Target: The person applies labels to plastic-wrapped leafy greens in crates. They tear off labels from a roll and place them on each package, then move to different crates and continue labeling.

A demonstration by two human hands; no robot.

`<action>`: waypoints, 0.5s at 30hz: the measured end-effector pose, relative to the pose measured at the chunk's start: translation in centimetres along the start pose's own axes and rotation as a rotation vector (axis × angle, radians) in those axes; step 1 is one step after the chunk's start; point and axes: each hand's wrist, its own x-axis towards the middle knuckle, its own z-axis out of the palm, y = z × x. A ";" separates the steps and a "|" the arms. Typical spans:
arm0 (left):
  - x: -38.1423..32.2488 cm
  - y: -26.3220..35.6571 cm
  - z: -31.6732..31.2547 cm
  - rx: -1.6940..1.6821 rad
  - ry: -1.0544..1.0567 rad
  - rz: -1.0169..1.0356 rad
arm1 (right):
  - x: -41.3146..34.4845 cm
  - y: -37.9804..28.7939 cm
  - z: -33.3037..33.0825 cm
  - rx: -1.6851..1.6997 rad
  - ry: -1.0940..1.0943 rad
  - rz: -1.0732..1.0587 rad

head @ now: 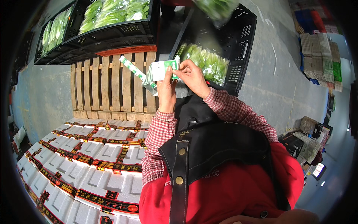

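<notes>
My left hand holds a roll of green-and-white printed labels, its thumb on the upper face. A strip of the label band trails from it to the upper left, over the wooden pallet. The thumb and forefinger of my right hand pinch the right edge of the labels. Just beyond my right hand, bagged leafy greens lie in a black plastic crate. Another bag of greens, blurred, is over the far end of that crate; what holds it cannot be told.
Black crates with bagged greens stand at the upper left, beside a slatted wooden pallet. White foam boxes bound with printed tape fill the lower left. Stacked crates stand on the far right, across the concrete floor.
</notes>
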 end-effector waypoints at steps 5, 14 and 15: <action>-0.8 0.0 1.0 0.102 0.036 0.231 | -0.4 0.1 0.4 -0.084 0.030 -0.040; -1.1 -0.2 1.2 0.149 0.051 0.340 | -0.6 0.1 0.7 0.119 0.019 -0.043; -1.0 -0.2 1.1 0.137 0.041 0.326 | -0.5 0.2 0.7 0.136 0.021 -0.015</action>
